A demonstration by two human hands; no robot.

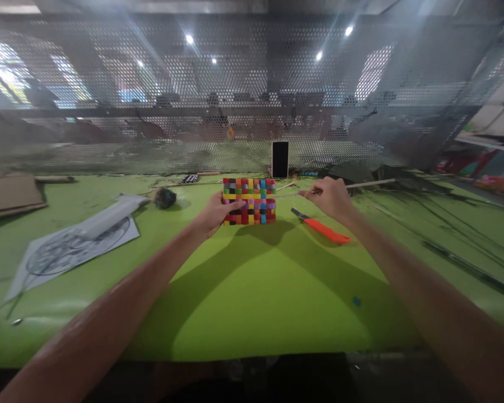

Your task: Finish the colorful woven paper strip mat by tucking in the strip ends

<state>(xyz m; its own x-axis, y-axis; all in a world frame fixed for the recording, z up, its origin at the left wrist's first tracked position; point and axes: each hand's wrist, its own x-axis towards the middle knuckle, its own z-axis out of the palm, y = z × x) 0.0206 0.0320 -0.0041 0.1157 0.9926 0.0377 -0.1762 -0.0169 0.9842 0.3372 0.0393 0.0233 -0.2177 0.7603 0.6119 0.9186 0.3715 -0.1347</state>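
Observation:
My left hand [216, 212] grips the left edge of a colourful woven panel [254, 210] of red, yellow, blue, purple and black strips, thumb across its front. The panel stands upright above the table. To its right, my right hand [330, 198] is closed in a pinch on a thin pale strip [372, 183]. One end of this strip reaches the panel's right edge, and the other sticks out past my hand to the right. Whether the strip runs into the weave cannot be made out. Below my right hand lies an orange-handled knife [326, 230] with a dark blade.
The green table [252, 313] meets a perforated metal screen [252, 84]. A phone [280, 159] leans upright behind the panel. Left are a printed sheet [63, 254], a white roll [109, 217], a dark ball [164, 197] and cardboard [10, 193]. Dark strips [470, 268] lie right.

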